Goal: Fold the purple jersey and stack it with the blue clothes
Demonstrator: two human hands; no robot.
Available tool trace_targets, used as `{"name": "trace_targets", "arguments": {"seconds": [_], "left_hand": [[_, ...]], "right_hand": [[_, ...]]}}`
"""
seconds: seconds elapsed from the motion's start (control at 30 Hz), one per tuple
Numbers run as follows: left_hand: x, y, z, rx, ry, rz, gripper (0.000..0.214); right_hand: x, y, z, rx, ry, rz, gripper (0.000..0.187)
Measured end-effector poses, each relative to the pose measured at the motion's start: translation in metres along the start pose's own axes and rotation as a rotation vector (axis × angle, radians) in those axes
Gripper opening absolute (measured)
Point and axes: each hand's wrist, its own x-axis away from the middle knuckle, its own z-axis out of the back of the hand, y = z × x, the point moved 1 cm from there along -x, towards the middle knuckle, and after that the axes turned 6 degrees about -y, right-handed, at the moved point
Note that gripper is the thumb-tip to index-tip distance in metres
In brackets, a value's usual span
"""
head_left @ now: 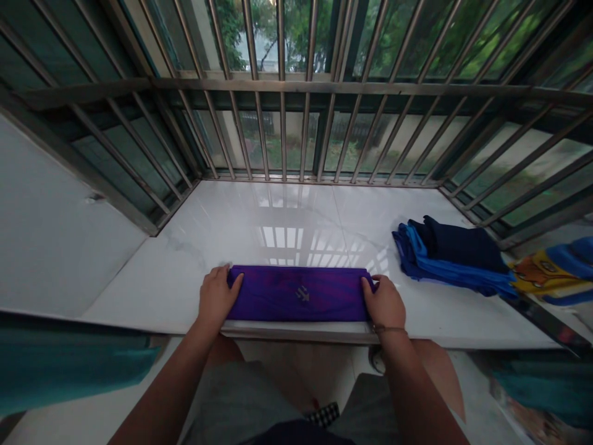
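Both hands hold the ends of a folded purple cloth [273, 295] at the front edge of the window ledge [222, 216].
The cloth is a flat, narrow strip whose long axis runs left to right, parallel to the ledge's front edge and just inside it; its short ends point toward the ledge's left and right sides, and a small grey emblem [302, 293] sits near its middle. The left hand [217, 295] pinches the left end, thumb on top; the right hand [385, 301] (a thin bracelet [389, 329] circles its wrist) pinches the right end likewise, its fingers partly hidden. Toward the ledge's right side, apart from the strip, lies a stack of folded blue cloths [456, 253], touching a yellow-and-blue item [551, 270].
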Motion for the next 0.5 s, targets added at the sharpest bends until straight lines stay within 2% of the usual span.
{"name": "trace_targets", "arguments": {"seconds": [0.13, 0.23, 0.33, 0.4, 0.5], "left_hand": [[-0.022, -0.011, 0.000, 0.155, -0.077, 0.035, 0.042], [-0.022, -0.019, -0.002, 0.281, -0.020, 0.095, 0.044], [-0.018, -0.018, -0.005, 0.275, 0.024, 0.095, 0.044], [-0.018, -0.016, -0.007, 0.241, 0.041, 0.074, 0.040], [-0.020, -0.015, -0.009, 0.230, 0.090, 0.092, 0.035]], "right_hand": [[-0.007, -0.002, 0.003, -0.001, -0.044, -0.049, 0.027], [-0.008, -0.001, 0.005, -0.013, -0.012, -0.092, 0.028], [-0.008, -0.003, 0.005, 0.049, -0.010, -0.094, 0.029], [-0.005, -0.006, 0.006, 0.119, -0.006, -0.068, 0.033], [0.007, -0.009, 0.008, 0.221, -0.011, -0.050, 0.050]]}}
